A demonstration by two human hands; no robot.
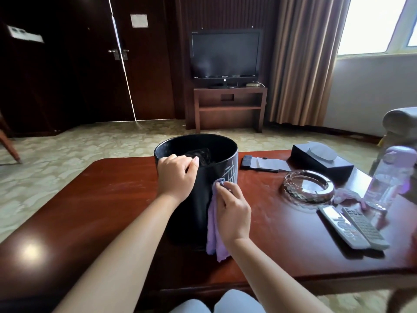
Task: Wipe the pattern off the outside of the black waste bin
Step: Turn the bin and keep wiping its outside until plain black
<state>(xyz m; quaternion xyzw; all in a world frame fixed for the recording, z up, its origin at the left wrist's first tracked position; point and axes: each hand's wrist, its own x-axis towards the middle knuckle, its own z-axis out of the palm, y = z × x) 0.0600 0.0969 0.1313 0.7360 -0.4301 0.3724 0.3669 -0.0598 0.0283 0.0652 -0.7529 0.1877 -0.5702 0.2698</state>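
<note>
The black bin [196, 199] stands upright near the middle of the counter [112, 199], with a white line pattern [230, 175] on its right outer wall below the rim. The left hand [177, 175] grips the bin's near rim, fingers curled over the edge, while the right hand [233, 211] pinches a purple cloth [213, 231] against the wall just beside the pattern. To the right lie a glass ashtray [309, 186], two remotes [354, 225], a bottle [389, 179] and a tissue box [322, 160].
</note>
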